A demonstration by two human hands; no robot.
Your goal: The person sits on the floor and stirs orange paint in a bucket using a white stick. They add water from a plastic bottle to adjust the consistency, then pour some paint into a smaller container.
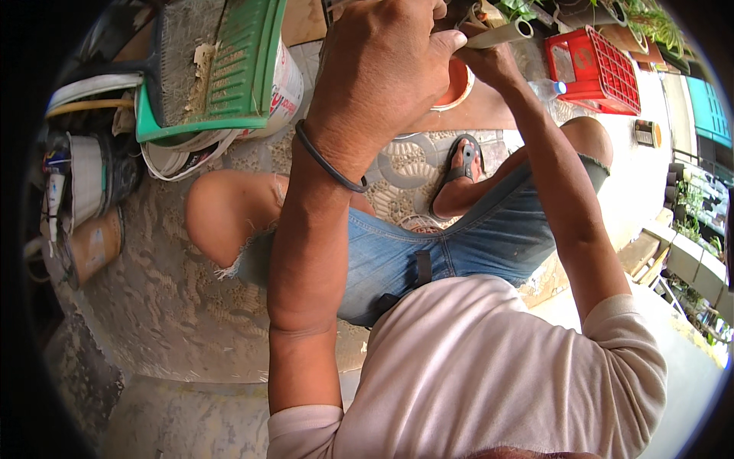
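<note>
Raised at the top centre, my left hand point(390, 69) is closed, with its thumb pressed inward; its fingertips and whatever they grip are out of sight. Just right of that thumb, my right hand point(489, 63) is closed around a short pale tube point(497, 35). The tube's round open end points right, and it hides part of the right hand. Below both hands stands an orange container point(457, 83) with a white rim, partly covered by my left hand.
A green dustpan point(237, 76) rests over a white bucket point(287, 92) at the left. Toward the right are a red plastic crate point(595, 73), a clear bottle point(544, 89) with a blue cap and a small tin point(648, 134). My sandalled foot point(462, 164) is on the patterned floor point(191, 306).
</note>
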